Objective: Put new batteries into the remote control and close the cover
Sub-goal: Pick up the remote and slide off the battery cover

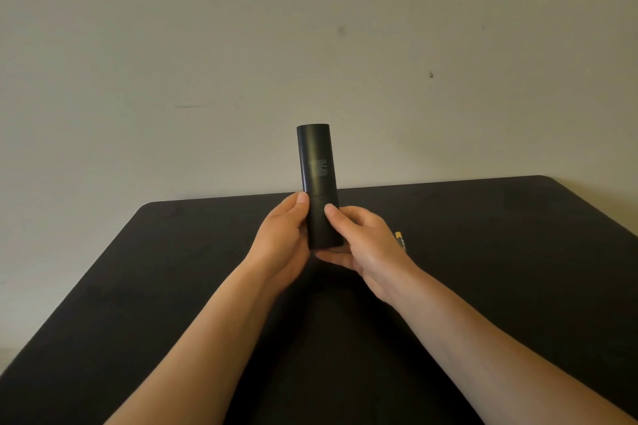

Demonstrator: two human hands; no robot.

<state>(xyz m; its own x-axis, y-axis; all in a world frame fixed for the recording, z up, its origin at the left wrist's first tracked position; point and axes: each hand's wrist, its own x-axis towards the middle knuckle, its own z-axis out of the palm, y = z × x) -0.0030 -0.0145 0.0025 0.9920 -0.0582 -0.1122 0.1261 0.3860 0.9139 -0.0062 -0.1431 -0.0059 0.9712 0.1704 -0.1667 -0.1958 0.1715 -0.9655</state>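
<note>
A black remote control (pixel 316 162) is held upright above the table, its back side with small white print facing me. My left hand (pixel 283 245) grips its lower part from the left, thumb on the back near a seam. My right hand (pixel 362 245) holds the same lower part from the right, thumb resting on the back cover. A battery (pixel 400 241) with a gold end lies on the table just behind my right hand, mostly hidden by it.
The black table (pixel 500 269) has rounded far corners and stands against a plain pale wall (pixel 310 45). Both of my forearms stretch across the table's middle.
</note>
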